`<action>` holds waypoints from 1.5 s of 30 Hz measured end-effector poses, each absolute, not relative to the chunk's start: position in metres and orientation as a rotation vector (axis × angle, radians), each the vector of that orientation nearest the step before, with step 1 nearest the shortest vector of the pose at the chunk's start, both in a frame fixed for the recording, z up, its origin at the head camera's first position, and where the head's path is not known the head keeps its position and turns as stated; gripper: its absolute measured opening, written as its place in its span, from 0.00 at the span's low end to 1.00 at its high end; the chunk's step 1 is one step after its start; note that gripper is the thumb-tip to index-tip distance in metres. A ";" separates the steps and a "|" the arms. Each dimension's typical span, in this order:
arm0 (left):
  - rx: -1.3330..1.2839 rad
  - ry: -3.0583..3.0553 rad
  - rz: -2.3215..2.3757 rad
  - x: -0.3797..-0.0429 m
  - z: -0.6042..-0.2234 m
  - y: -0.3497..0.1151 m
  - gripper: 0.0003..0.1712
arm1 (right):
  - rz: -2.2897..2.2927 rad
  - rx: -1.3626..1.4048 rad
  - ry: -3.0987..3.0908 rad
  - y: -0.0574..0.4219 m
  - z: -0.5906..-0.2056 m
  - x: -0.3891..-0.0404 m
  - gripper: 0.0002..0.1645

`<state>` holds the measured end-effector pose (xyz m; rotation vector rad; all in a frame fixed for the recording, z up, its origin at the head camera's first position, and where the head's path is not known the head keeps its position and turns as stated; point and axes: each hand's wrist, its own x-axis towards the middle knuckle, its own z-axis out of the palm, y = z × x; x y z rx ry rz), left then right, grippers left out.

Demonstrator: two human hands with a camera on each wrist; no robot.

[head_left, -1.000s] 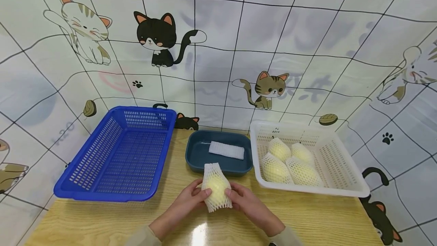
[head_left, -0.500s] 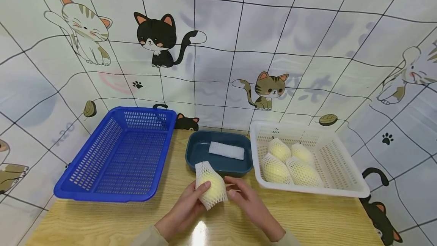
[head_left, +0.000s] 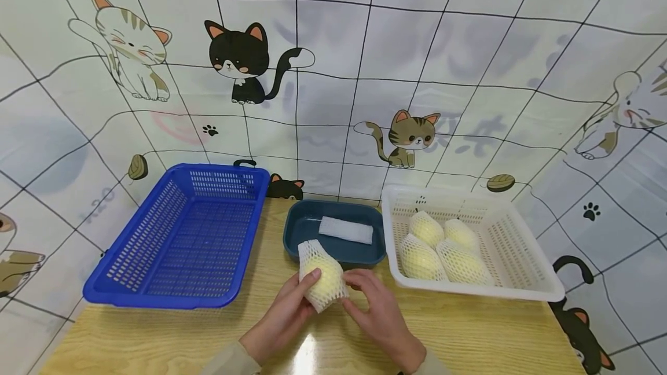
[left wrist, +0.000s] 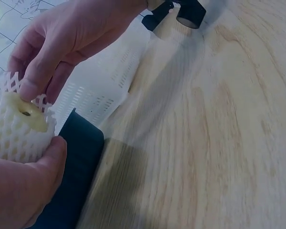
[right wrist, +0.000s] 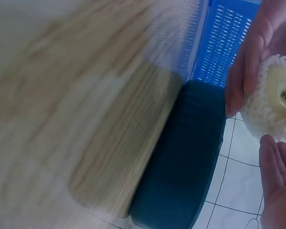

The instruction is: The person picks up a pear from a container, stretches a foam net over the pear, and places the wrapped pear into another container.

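A pale yellow pear in a white foam net sleeve is held above the table in the head view. My left hand grips it from the left, thumb across its front. On the other side my right hand pinches the net's lower edge between thumb and fingers. The left wrist view shows the pear's base with its dark centre, bare inside the net opening, and the right thumb at that edge. Much of the pear's back is hidden by the left hand.
Behind the hands stands a dark teal dish with a flattened white foam net in it. A blue basket is at the left. At the right, a white basket holds several netted pears. A patterned cloth hangs behind the table.
The pear has shifted slightly left and tilted in my left hand. My right hand came off its side, then closed on the net's lower edge. Baskets and dish have not moved.
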<state>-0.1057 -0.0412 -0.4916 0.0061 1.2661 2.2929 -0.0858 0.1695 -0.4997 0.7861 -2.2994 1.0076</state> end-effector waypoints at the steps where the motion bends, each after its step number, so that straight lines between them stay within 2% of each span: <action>1: 0.002 1.263 2.299 -0.106 -0.491 -0.040 0.44 | 1.002 0.774 -2.286 0.169 -0.500 -0.086 0.30; 8: -0.052 1.202 2.406 -0.105 -0.488 -0.031 0.42 | 0.986 0.731 -2.240 0.167 -0.496 -0.087 0.21; 12: -0.092 1.156 2.473 -0.103 -0.486 -0.027 0.41 | 0.963 0.792 -2.203 0.167 -0.494 -0.086 0.06; 15: -0.135 1.145 2.508 -0.103 -0.484 -0.024 0.39 | 0.955 0.868 -2.162 0.166 -0.493 -0.083 0.11; 21: -0.175 1.160 2.547 -0.102 -0.481 -0.019 0.38 | 0.923 1.007 -2.145 0.162 -0.493 -0.073 0.12; 29: -0.085 1.202 2.525 -0.102 -0.483 -0.023 0.35 | 0.967 0.963 -2.230 0.164 -0.489 -0.072 0.08; 32: -0.050 1.233 2.489 -0.103 -0.483 -0.026 0.37 | 1.091 0.921 -2.301 0.168 -0.489 -0.072 0.15; 35: -0.057 1.249 2.461 -0.104 -0.482 -0.028 0.39 | 1.384 0.746 -2.410 0.170 -0.488 -0.072 0.18; 40: -0.073 1.303 2.405 -0.104 -0.482 -0.030 0.43 | 1.935 0.245 -2.467 0.166 -0.478 -0.082 0.21; 45: -0.066 1.330 2.356 -0.103 -0.483 -0.030 0.45 | 2.097 0.121 -2.486 0.162 -0.471 -0.094 0.29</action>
